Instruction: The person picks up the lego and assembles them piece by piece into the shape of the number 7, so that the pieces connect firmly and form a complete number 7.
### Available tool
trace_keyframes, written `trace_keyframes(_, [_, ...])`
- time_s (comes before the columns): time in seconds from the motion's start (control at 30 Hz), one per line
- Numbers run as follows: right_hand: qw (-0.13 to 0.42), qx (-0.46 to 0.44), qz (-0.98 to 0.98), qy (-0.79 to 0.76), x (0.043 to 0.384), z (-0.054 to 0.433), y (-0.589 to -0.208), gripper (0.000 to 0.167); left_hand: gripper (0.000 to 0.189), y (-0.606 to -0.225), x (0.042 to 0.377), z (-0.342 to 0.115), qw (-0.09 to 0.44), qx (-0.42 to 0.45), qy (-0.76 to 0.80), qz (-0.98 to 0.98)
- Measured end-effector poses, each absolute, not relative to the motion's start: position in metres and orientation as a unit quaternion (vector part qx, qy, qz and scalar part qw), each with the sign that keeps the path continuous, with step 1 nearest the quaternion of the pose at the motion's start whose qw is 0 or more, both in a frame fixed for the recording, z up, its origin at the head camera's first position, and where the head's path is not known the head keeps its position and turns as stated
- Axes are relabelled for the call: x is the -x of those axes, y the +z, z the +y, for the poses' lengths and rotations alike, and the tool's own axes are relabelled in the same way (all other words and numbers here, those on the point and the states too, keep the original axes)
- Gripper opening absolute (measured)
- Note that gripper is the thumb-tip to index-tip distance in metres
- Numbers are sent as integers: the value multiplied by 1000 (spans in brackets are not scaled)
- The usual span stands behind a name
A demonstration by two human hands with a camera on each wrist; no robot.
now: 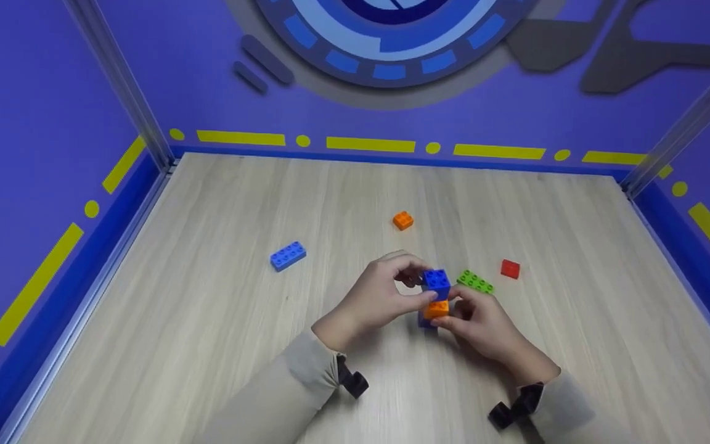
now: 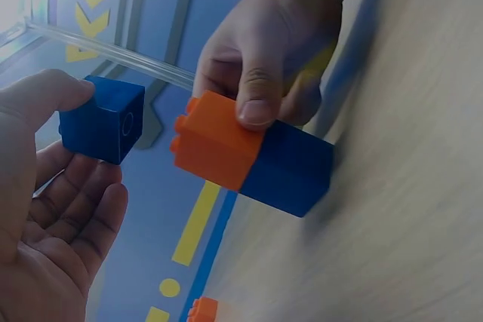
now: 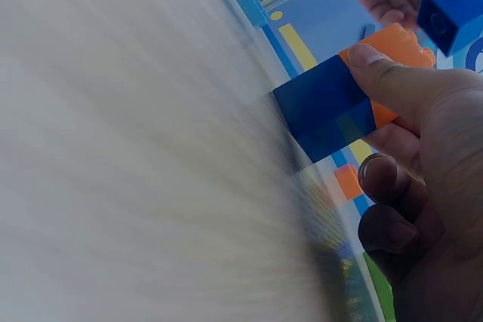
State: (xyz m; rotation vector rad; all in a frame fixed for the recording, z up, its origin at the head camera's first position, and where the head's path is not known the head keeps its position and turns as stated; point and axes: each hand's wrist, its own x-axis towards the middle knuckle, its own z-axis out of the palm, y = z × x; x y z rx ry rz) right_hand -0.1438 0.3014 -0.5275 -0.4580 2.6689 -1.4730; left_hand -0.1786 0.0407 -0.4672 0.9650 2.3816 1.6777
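Note:
My left hand (image 1: 383, 288) pinches a dark blue square brick (image 1: 436, 279) between thumb and fingers. In the left wrist view this blue brick (image 2: 103, 119) is held apart from the studs of an orange brick (image 2: 219, 139). The orange brick is joined on top of another dark blue brick (image 2: 293, 169). My right hand (image 1: 481, 324) grips this two-brick stack, with its thumb on the orange brick (image 3: 398, 44) in the right wrist view. The lower blue brick (image 3: 326, 108) stands close to the tabletop; whether it touches, I cannot tell.
A green long brick (image 1: 475, 282) and a red brick (image 1: 510, 269) lie just right of the hands. Farther back is a small orange brick (image 1: 403, 220). A lighter blue long brick (image 1: 288, 256) lies to the left. Blue-purple walls (image 1: 355, 117) border the wooden table (image 1: 207, 320).

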Motion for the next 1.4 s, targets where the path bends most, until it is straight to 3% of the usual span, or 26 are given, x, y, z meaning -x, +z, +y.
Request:
trace_keyframes(0.4, [17,156,857,-491,144,301,-527,32,29,-482,177,51,53,-324,545,771])
trace_keyframes(0.6, [13,170,852,-494,144,300,-528,41,32,-482,174,51,46,-332,531,778])
trace_keyframes(0.97, [9,176,848,-499,145,304,-528,48,34,-480,171,52,-13,-379,431,819])
trace_keyframes(1.4, [3,174,857,-484,143,302,-528,43,37,-471,163,53,-21,-379,351,856])
